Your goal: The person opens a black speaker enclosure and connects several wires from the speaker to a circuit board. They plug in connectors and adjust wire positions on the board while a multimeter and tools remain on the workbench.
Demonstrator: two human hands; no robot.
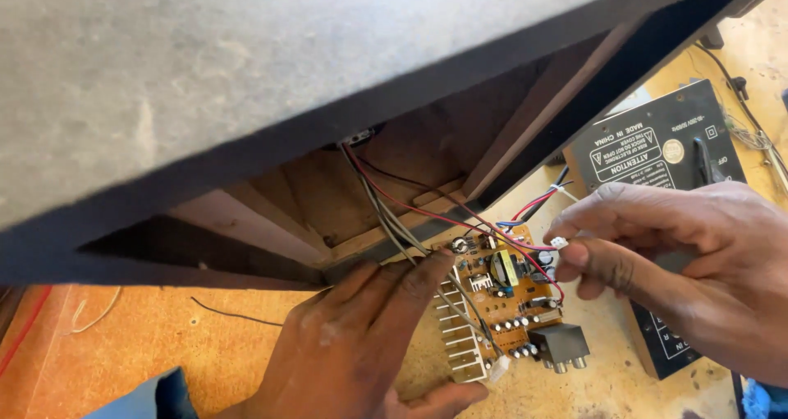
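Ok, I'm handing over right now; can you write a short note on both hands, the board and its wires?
Left hand: open, fingers flat on the edge of the circuit board, pressing on its wires.
Right hand: pinching a small white connector on red and white leads.
Board lies on the wooden bench below the open speaker cabinet; wires run from cabinet to board. Black rear panel lies beside it.
Done: board and panel are out.
Left: connector is not plugged into anything.

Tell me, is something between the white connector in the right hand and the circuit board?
Nothing solid. The right hand pinches the white connector just above the circuit board; only thin loose wires cross there. The left hand rests at the board's left edge.
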